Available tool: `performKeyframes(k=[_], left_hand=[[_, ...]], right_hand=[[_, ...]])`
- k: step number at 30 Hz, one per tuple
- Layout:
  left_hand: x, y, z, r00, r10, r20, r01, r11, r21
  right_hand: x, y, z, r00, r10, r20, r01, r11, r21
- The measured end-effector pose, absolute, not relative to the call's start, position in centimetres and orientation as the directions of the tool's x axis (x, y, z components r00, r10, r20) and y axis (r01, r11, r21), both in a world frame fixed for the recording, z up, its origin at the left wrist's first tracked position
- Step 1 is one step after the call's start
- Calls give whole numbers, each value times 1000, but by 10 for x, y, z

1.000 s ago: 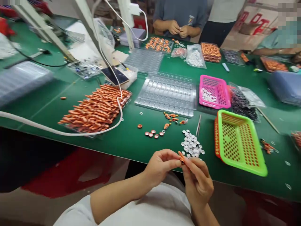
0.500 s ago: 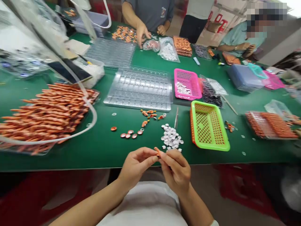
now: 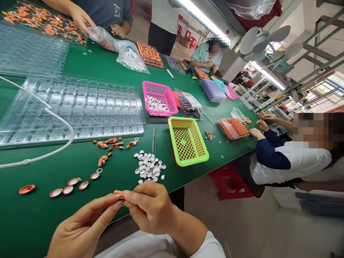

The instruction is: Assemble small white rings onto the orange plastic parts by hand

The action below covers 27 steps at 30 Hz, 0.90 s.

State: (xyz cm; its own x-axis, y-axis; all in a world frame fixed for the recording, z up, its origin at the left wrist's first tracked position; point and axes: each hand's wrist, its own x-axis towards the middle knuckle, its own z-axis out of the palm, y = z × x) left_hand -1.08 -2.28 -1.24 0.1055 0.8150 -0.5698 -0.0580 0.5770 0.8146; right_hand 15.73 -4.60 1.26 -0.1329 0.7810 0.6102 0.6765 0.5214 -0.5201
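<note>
Near the table's front edge my left hand [image 3: 83, 224] and my right hand [image 3: 150, 206] meet, both closed. Between their fingertips is a small orange piece [image 3: 118, 192] with a dark spot, mostly covered by the fingers. Just beyond my right hand lies a heap of small white discs [image 3: 150, 166], with metal tweezers [image 3: 154, 139] behind it. To the left, orange round pieces with white insides [image 3: 68, 189] lie in a loose group. One orange round piece [image 3: 27, 189] sits apart. Small orange parts with yellow ends [image 3: 102, 160] are scattered farther back.
A green basket [image 3: 176, 143] and a pink basket with white pieces [image 3: 143, 86] stand beyond my right hand. Clear plastic trays [image 3: 80, 107] lie at the left, crossed by a white hose [image 3: 67, 139]. Co-workers sit across the table and at the right [image 3: 295, 161].
The view has swung to the right, so the table and hands appear farther left and a co-worker at the right is now visible. Both hands still hold the orange piece together.
</note>
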Motion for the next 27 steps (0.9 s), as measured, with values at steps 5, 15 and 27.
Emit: performKeyframes(k=[5,15,27], left_hand=[[-11,-23,-15,148,814,-562,-125,579,805],[10,-20,-3,280,832,-479,-438,554,708],[5,-21,-2,400,823,-402,-525,566,635]], right_hand=[[156,-47,4,-97,792,603,642,512,-570],[155,-54,-4,75,905,419,332,374,-866],[158,-53,2,-59,912,405,288,404,-868]])
